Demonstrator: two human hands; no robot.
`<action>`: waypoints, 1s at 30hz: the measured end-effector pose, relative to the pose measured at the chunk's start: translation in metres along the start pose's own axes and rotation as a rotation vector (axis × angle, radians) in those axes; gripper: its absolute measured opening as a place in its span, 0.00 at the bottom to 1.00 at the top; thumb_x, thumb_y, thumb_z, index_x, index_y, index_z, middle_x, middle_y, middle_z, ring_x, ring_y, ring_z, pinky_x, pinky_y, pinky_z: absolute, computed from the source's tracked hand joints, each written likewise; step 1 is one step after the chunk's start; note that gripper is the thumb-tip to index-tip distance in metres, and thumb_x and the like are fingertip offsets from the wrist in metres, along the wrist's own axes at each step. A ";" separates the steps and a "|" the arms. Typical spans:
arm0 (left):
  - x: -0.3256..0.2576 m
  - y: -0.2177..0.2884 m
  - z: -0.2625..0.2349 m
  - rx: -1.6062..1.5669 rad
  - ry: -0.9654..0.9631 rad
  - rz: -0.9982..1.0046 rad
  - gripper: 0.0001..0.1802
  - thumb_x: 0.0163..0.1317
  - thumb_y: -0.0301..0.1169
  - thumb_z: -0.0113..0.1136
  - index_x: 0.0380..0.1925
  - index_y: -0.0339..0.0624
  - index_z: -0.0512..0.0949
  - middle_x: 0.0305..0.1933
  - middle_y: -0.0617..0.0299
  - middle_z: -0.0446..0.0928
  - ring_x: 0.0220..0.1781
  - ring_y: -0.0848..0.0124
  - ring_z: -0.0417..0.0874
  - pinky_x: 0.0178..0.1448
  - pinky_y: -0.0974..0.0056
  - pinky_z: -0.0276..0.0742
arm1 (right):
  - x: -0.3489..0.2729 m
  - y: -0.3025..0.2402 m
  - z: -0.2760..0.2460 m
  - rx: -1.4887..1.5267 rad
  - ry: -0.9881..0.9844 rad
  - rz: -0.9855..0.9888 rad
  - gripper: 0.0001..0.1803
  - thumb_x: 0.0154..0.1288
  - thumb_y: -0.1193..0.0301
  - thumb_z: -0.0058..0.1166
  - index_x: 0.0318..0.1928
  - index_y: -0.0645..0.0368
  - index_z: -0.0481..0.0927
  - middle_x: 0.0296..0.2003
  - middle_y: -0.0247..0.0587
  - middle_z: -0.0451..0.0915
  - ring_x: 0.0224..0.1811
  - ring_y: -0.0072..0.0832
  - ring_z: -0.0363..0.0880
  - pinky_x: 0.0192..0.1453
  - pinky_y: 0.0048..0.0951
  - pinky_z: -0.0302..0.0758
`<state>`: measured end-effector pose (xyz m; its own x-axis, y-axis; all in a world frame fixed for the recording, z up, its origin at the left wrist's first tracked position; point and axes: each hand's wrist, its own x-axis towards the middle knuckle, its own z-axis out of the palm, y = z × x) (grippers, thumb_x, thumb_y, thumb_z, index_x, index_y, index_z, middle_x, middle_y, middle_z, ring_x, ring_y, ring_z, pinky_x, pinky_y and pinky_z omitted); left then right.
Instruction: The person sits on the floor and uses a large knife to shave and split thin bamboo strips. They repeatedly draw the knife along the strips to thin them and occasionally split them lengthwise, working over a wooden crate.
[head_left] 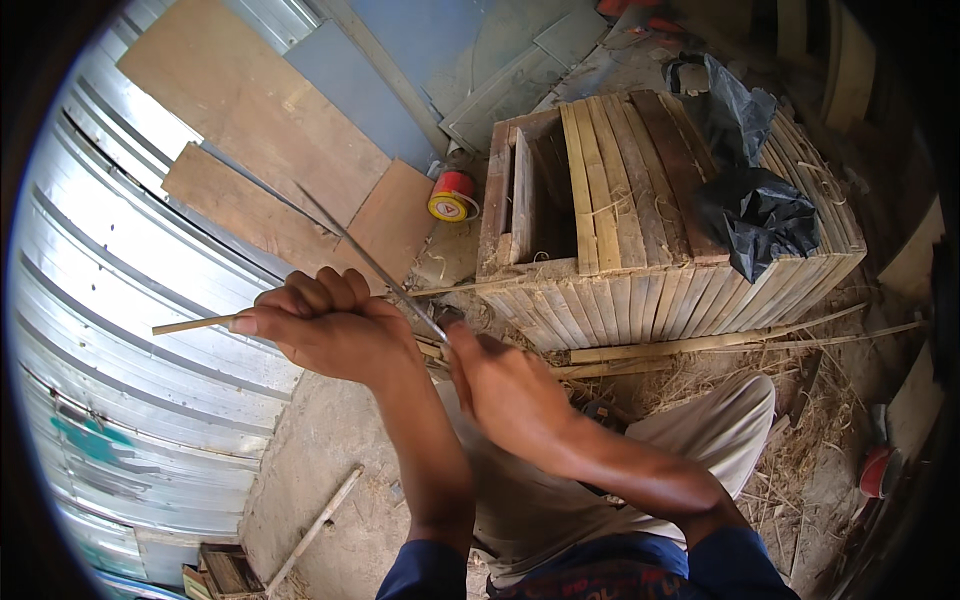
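Two hands are busy with one thin pale bamboo strip (195, 324). My left hand (330, 325) is curled tight around the strip, and one end pokes out past my knuckles toward the shiny ridged metal wall (110, 300). I hold it firm like this so it cannot wobble. My right hand (505, 390) is closed around the handle of a long thin metal blade (365, 258), and the blade slants up and away from me, over my left hand. I think it rests on the strip right between my hands, so it can shave the strip, but my fingers hide that spot. The strip sits in the air above my lap, over my light trousers (720, 440). Just past my hands stands a box made of flat bamboo slats (640, 250), resting on the dusty ground (330, 440). A crumpled black plastic bag (755, 205) lies on top of it, near its far right corner. A small red and yellow roll of tape (452, 195) sits by the box's left side, next to flat brown boards (260, 100). More long strips (700, 345) lie along the box's near edge, close enough for me to reach.
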<state>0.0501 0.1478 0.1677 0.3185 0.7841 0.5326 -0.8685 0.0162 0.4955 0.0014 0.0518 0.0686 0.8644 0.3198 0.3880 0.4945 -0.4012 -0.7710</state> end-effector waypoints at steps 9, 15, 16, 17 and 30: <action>0.006 -0.004 -0.005 -0.006 0.018 0.007 0.32 0.76 0.60 0.44 0.21 0.54 0.50 0.17 0.72 0.43 0.15 0.78 0.41 0.17 0.69 0.39 | -0.024 0.036 0.015 0.003 0.014 0.182 0.16 0.75 0.72 0.47 0.56 0.70 0.72 0.21 0.65 0.80 0.27 0.65 0.81 0.34 0.58 0.79; 0.012 -0.006 -0.011 -0.065 -0.070 -0.021 0.31 0.75 0.61 0.48 0.21 0.53 0.55 0.16 0.73 0.46 0.15 0.79 0.42 0.16 0.69 0.40 | -0.036 0.087 0.034 -0.084 0.090 0.144 0.14 0.74 0.71 0.47 0.53 0.70 0.73 0.22 0.66 0.80 0.27 0.63 0.82 0.32 0.57 0.80; 0.012 -0.006 -0.013 -0.052 -0.076 -0.041 0.31 0.75 0.60 0.48 0.21 0.52 0.56 0.16 0.73 0.47 0.15 0.79 0.42 0.16 0.69 0.40 | -0.038 0.095 0.037 0.020 0.035 0.221 0.14 0.74 0.71 0.47 0.52 0.70 0.73 0.23 0.67 0.80 0.27 0.63 0.82 0.32 0.57 0.80; 0.013 -0.008 -0.013 -0.059 -0.124 -0.015 0.31 0.75 0.60 0.48 0.21 0.52 0.58 0.16 0.73 0.48 0.15 0.79 0.43 0.16 0.69 0.41 | -0.035 0.103 0.038 -0.031 0.109 0.301 0.14 0.74 0.72 0.47 0.53 0.70 0.73 0.23 0.67 0.80 0.28 0.63 0.82 0.33 0.58 0.79; 0.013 -0.005 -0.030 -0.199 -0.233 -0.116 0.29 0.72 0.61 0.51 0.23 0.52 0.65 0.18 0.74 0.50 0.17 0.79 0.43 0.18 0.70 0.39 | -0.019 -0.006 0.004 0.107 0.042 0.004 0.17 0.70 0.76 0.49 0.56 0.70 0.72 0.28 0.65 0.81 0.31 0.60 0.83 0.36 0.53 0.80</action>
<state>0.0473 0.1767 0.1516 0.4784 0.6070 0.6346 -0.8710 0.2362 0.4307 -0.0186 0.0515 0.0639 0.8706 0.2810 0.4040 0.4804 -0.3079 -0.8212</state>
